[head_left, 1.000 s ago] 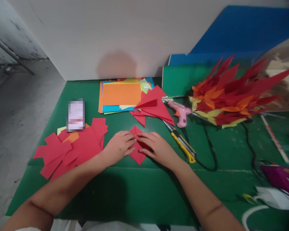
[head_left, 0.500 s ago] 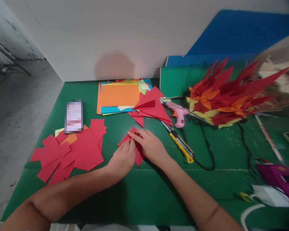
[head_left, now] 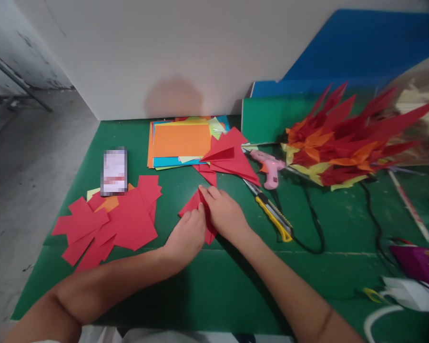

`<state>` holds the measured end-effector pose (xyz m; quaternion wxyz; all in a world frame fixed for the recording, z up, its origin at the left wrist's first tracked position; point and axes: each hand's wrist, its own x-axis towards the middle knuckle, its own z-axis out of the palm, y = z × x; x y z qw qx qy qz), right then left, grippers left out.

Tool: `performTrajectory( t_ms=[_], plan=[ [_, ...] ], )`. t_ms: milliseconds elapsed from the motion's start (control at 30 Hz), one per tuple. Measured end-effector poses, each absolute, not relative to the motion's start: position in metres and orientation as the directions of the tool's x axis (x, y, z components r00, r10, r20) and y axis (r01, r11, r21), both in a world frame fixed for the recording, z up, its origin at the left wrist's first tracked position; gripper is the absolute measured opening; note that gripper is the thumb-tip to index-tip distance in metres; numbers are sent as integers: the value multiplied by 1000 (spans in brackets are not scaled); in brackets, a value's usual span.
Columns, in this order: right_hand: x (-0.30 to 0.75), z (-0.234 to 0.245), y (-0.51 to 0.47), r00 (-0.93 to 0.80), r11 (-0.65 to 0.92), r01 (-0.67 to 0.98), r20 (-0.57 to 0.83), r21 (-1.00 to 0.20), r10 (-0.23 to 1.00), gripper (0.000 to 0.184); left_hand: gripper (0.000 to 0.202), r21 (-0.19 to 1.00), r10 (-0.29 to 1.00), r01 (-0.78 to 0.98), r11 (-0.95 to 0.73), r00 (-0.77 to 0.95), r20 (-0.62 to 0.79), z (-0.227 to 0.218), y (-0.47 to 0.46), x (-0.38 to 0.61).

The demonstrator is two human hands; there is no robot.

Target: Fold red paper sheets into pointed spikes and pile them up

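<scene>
A piece of red paper [head_left: 190, 205] lies partly folded on the green table, its far corner pointing away from me. My left hand [head_left: 186, 234] is curled over its near left part, fingertips pressed along the middle. From the right, my right hand [head_left: 226, 213] grips the paper's right side, with thumb and fingers near the top corner. Between them the hands cover much of the sheet, so the exact folds are hidden. A pile of cut red paper pieces [head_left: 134, 221] spreads to the left of my left hand. Folded red paper shapes [head_left: 232, 164] lie just beyond my right hand.
A yellow utility knife [head_left: 273, 216] and a pink glue gun [head_left: 270, 166] lie right of my hands, with a black cord trailing. Farther right stands a red-orange paper flame [head_left: 346, 138]. A phone [head_left: 114, 171] rests at the left; coloured sheets [head_left: 182, 140] are stacked behind.
The view has shifted slightly to the left. My left fingertips have moved back a little from the paper's far corner, and the right fingers now lie along its upper edge.
</scene>
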<state>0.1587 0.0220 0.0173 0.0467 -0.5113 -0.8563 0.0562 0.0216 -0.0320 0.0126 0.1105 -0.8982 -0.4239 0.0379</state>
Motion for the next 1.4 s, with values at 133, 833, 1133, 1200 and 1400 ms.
performTrajectory(
  t_ms=[133,833,1133,1200,1400],
  plan=[
    [163,14,24,-517,514,844,27,-153,856,52,44,-248,790,768,-591,613,16,12,-37,27],
    [186,20,24,-713,698,658,66,-283,698,53,34,-179,750,765,-619,643,152,14,-44,15],
    [191,21,23,-721,700,652,47,-290,691,64,37,-149,666,709,-689,701,256,9,-54,-12],
    [193,19,23,-720,701,640,71,-314,690,64,31,-105,663,700,-706,706,250,14,-47,-13],
    [196,16,23,-731,722,610,121,-327,672,61,28,-56,740,777,-627,617,267,21,-45,-17]
  ],
)
